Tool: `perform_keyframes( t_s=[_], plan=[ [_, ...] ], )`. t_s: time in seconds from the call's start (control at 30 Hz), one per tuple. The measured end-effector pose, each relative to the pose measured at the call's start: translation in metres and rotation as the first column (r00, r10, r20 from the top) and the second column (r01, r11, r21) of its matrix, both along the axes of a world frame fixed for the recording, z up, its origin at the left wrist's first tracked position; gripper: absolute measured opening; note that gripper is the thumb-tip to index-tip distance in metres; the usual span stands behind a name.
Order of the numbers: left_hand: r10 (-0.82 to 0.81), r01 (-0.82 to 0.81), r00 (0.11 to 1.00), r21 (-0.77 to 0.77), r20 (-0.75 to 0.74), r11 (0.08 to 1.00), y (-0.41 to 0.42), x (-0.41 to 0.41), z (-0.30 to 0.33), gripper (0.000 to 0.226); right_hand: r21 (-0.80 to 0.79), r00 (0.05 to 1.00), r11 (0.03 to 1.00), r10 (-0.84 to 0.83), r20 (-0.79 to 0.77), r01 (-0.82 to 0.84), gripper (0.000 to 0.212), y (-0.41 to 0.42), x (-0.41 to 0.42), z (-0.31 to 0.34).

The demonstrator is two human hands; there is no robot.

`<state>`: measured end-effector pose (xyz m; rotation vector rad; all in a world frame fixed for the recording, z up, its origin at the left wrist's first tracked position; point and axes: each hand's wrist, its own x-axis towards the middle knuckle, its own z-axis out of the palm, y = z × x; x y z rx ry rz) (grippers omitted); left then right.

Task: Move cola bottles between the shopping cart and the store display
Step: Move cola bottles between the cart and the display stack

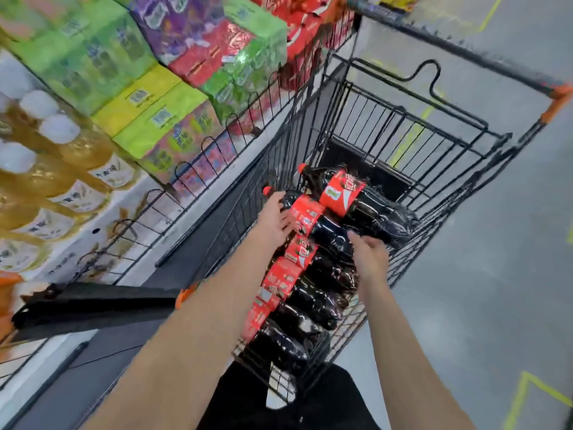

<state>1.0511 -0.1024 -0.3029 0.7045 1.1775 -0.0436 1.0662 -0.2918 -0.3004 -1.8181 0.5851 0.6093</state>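
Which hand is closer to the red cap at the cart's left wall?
Left. The left hand is just below the red cap; the right hand is farther right.

Person, head-camera view: two bare forearms, no sleeves, watch or bands visible. Left hand (274, 223) and right hand (369, 256) ungloved, no rings discernible. Black garment (325, 405) on the lower body; cut and fabric indistinct through blur.
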Motion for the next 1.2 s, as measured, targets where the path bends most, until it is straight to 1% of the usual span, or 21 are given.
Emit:
perform_keyframes(
  t_s=[0.07, 0.1, 0.17, 0.23, 0.27, 0.33, 0.37, 0.43, 0.53, 0.6, 0.67, 0.7, 0.73, 0.8, 0.87, 0.93, 1.0, 1.03, 1.1, 1.17, 1.2],
  plan=[
    [0.03, -0.031, 0.999, -0.01, -0.016, 0.999, 0.007, 0.027, -0.014, 0.027, -0.122, 0.986, 0.992, 0.003, 0.166, 0.018, 0.046, 0.006, 0.021, -0.004],
    [0.043, -0.043, 0.999, -0.006, -0.029, 0.999, 0.01, 0.041, -0.022, 0.024, -0.153, 0.976, 0.988, 0.011, 0.218, 0.023, 0.046, 0.008, 0.032, -0.007],
    [0.097, -0.093, 0.994, 0.066, -0.054, 0.993, 0.012, 0.07, -0.037, 0.028, -0.208, 0.963, 0.976, -0.011, 0.271, 0.069, 0.049, 0.009, 0.051, -0.014],
    [0.141, -0.131, 0.989, 0.179, -0.045, 0.975, 0.011, 0.098, -0.054, 0.029, -0.285, 0.931, 0.942, -0.065, 0.36, 0.176, 0.049, 0.004, 0.068, -0.022],
    [0.139, -0.128, 0.99, 0.212, -0.035, 0.969, 0.009, 0.107, -0.059, 0.033, -0.309, 0.905, 0.922, -0.09, 0.415, 0.233, 0.048, 0.001, 0.072, -0.023],
    [0.132, -0.124, 0.991, 0.191, -0.032, 0.974, 0.006, 0.126, -0.071, 0.054, -0.318, 0.871, 0.897, -0.13, 0.473, 0.307, 0.051, -0.007, 0.083, -0.033],
    [0.121, -0.114, 0.992, 0.154, -0.038, 0.982, 0.004, 0.133, -0.077, 0.06, -0.316, 0.875, 0.892, -0.153, 0.459, 0.322, 0.053, -0.012, 0.088, -0.041],
    [0.054, -0.049, 0.997, 0.099, -0.048, 0.994, 0.001, 0.142, -0.086, 0.065, -0.279, 0.902, 0.894, -0.243, 0.357, 0.351, 0.058, -0.021, 0.096, -0.053],
    [-0.026, 0.035, 0.994, 0.081, -0.101, 0.996, 0.001, 0.148, -0.095, 0.077, -0.17, 0.905, 0.897, -0.374, 0.203, 0.409, 0.059, -0.031, 0.11, -0.067],
    [-0.127, 0.142, 0.981, 0.093, -0.149, 0.985, 0.0, 0.154, -0.096, 0.09, -0.084, 0.901, 0.899, -0.422, 0.099, 0.43, 0.066, -0.037, 0.12, -0.074],
    [-0.182, 0.194, 0.974, 0.08, -0.137, 0.978, 0.0, 0.157, -0.093, 0.09, 0.003, 0.884, 0.885, -0.466, -0.02, 0.466, 0.075, -0.04, 0.125, -0.078],
    [-0.187, 0.198, 0.973, 0.076, -0.133, 0.977, 0.0, 0.159, -0.092, 0.088, 0.026, 0.878, 0.878, -0.476, -0.051, 0.478, 0.075, -0.04, 0.125, -0.079],
    [-0.183, 0.195, 0.974, 0.083, -0.133, 0.977, 0.0, 0.159, -0.093, 0.088, 0.035, 0.878, 0.878, -0.475, -0.059, 0.478, 0.071, -0.04, 0.125, -0.078],
    [-0.174, 0.188, 0.977, 0.113, -0.123, 0.976, 0.001, 0.159, -0.091, 0.09, 0.056, 0.882, 0.88, -0.469, -0.038, 0.471, 0.052, -0.038, 0.122, -0.075],
    [-0.152, 0.164, 0.984, 0.142, -0.092, 0.976, 0.002, 0.154, -0.087, 0.079, 0.098, 0.888, 0.883, -0.458, -0.031, 0.459, 0.038, -0.035, 0.112, -0.066],
    [-0.13, 0.135, 0.991, 0.162, -0.039, 0.978, 0.005, 0.145, -0.072, 0.063, 0.149, 0.887, 0.877, -0.461, -0.001, 0.456, 0.036, -0.03, 0.098, -0.052],
    [-0.111, 0.107, 0.994, 0.178, 0.016, 0.978, 0.011, 0.132, -0.055, 0.054, 0.205, 0.874, 0.86, -0.484, 0.042, 0.467, 0.039, -0.027, 0.085, -0.035],
    [-0.101, 0.091, 0.994, 0.186, 0.049, 0.978, 0.014, 0.121, -0.044, 0.051, 0.255, 0.869, 0.845, -0.494, 0.035, 0.47, 0.041, -0.026, 0.077, -0.024],
    [-0.086, 0.065, 0.991, 0.194, 0.101, 0.979, 0.019, 0.098, -0.02, 0.044, 0.367, 0.876, 0.81, -0.482, -0.028, 0.457, 0.04, -0.028, 0.062, -0.002],
    [-0.071, 0.042, 0.987, 0.194, 0.146, 0.98, 0.021, 0.077, 0.001, 0.037, 0.428, 0.911, 0.811, -0.402, -0.086, 0.398, 0.033, -0.032, 0.042, 0.017],
    [-0.066, 0.033, 0.983, 0.191, 0.17, 0.981, 0.023, 0.065, 0.013, 0.04, 0.442, 0.926, 0.817, -0.362, -0.107, 0.371, 0.031, -0.033, 0.028, 0.026]
  ],
)
